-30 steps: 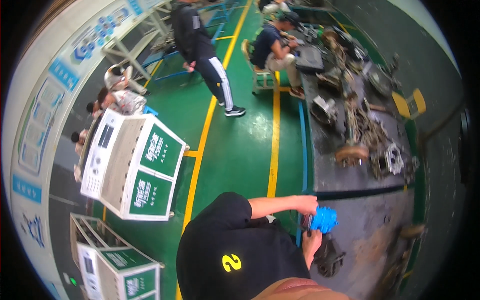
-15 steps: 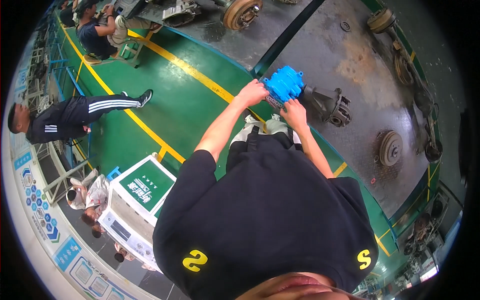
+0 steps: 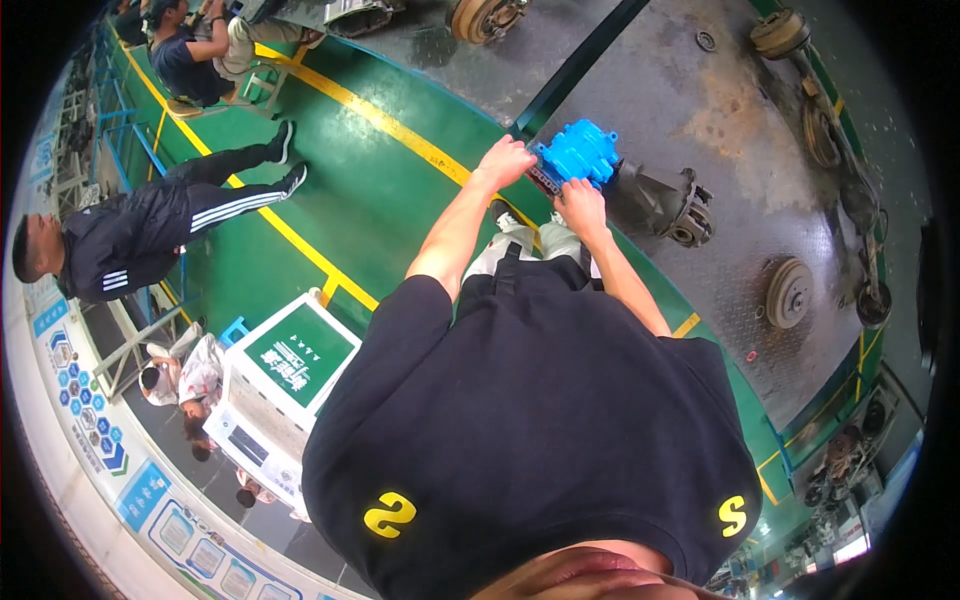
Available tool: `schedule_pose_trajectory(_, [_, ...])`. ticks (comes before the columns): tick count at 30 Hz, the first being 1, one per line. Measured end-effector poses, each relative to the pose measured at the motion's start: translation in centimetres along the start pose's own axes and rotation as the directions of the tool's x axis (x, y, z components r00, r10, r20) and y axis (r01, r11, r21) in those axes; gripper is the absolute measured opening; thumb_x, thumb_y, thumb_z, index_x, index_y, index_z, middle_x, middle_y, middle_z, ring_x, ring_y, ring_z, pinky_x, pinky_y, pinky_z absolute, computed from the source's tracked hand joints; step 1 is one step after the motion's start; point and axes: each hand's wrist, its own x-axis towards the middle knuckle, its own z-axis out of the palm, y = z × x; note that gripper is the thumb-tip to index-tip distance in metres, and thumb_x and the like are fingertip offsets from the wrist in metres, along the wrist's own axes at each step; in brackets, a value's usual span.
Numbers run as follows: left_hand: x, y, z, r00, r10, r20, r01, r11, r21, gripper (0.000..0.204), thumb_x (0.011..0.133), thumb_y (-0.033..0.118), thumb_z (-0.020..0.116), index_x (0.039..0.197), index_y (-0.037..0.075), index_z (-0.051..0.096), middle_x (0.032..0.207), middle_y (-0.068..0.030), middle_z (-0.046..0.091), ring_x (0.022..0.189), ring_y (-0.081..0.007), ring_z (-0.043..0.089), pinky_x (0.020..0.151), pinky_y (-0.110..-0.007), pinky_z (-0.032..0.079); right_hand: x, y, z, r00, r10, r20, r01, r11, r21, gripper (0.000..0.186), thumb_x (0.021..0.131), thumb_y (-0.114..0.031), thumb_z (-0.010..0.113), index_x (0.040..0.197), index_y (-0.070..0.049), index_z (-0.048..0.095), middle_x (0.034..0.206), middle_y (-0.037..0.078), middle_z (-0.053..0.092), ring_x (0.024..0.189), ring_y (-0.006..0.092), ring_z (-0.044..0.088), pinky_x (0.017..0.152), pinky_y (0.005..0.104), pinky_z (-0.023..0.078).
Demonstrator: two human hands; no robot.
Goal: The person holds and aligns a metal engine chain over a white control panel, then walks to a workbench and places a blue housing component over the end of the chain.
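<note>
"Head view: what did each hand have?"

"The left hand [image 3: 508, 160] was at the near left corner of the blue housing [image 3: 580, 153], by its dark perforated strip [image 3: 543, 178]. The right hand [image 3: 582, 208] was at its near edge, fingers bent."

"How far closed?"

"Both were curled rather than spread, but the undersides were hidden, so I couldn't tell how firmly either one held, or whether they bore any weight."

"And around the grip?"

"The housing sat just beyond both hands, by the near border of the bench [image 3: 730, 120]. A dark casting [image 3: 665, 205] lay just to its right; I couldn't tell whether they touched. Farther right, well apart from the grip, lay a round drum [image 3: 790, 293]."

"What worried you?"

"The border, mainly. Both hands were on the near side, so an uneven pull could have swung the housing's far end into the casting. Too strong a pull toward the body could have tipped it off the bench, and a shoe [image 3: 507, 214] showed on the floor just below the left hand."

"And the fingers?"

"A slip could have pinched them against the bench; a slick surface would have made that likelier."
</note>
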Motion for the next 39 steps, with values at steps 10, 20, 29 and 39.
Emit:
schedule_pose_trajectory(10, [-8.3,0.8,4.1,0.736,-0.655,0.171,0.604,0.522,-0.602,0.025,0.081,0.018,0.060,0.103,0.007,0.065,0.097,-0.0156,0.068,0.094,-0.0339,0.064,0.081,-0.043,0.051,-2.9,2.5,-0.1,0.989,0.130,0.063,-0.132,0.991,0.028,0.017,0.080,-0.022,0.061,0.080,-0.005,0.062,0.087,0.012,0.062,0.088,0.0311,0.061,0.074,0.0440,0.052])
schedule_pose_trajectory(20, [-30.7,10.8,13.5,0.244,-0.797,0.552,0.863,-0.081,-0.499,0.025,0.084,0.025,0.058,0.102,0.012,0.069,0.104,-0.0120,0.069,0.101,-0.0311,0.064,0.090,-0.040,0.050,-5.2,4.4,-0.1,0.944,0.269,0.191,-0.301,0.939,0.164,0.017,0.079,-0.020,0.061,0.085,-0.005,0.065,0.086,0.013,0.065,0.084,0.0331,0.064,0.075,0.0434,0.051])
schedule_pose_trajectory(29, [-36.6,17.9,18.2,0.149,-0.672,0.725,0.571,-0.541,-0.618,0.032,0.085,0.027,0.059,0.109,0.006,0.065,0.095,-0.0052,0.070,0.087,-0.0144,0.064,0.073,-0.031,0.050,-2.0,2.8,1.3,0.846,0.179,0.502,-0.273,0.955,0.120,0.025,0.079,-0.026,0.062,0.095,-0.007,0.068,0.096,0.017,0.068,0.094,0.0340,0.065,0.082,0.0434,0.051])
schedule_pose_trajectory(39, [-38.9,19.5,17.8,0.057,-0.632,0.772,0.302,-0.727,-0.617,0.032,0.090,0.025,0.055,0.117,0.009,0.059,0.103,-0.0033,0.068,0.090,-0.0158,0.063,0.071,-0.032,0.048,2.7,-3.5,0.0,0.966,0.003,0.258,0.063,0.967,-0.245,0.045,0.081,-0.043,0.066,0.096,-0.002,0.056,0.095,0.017,0.064,0.089,0.0354,0.064,0.074,0.0470,0.052])
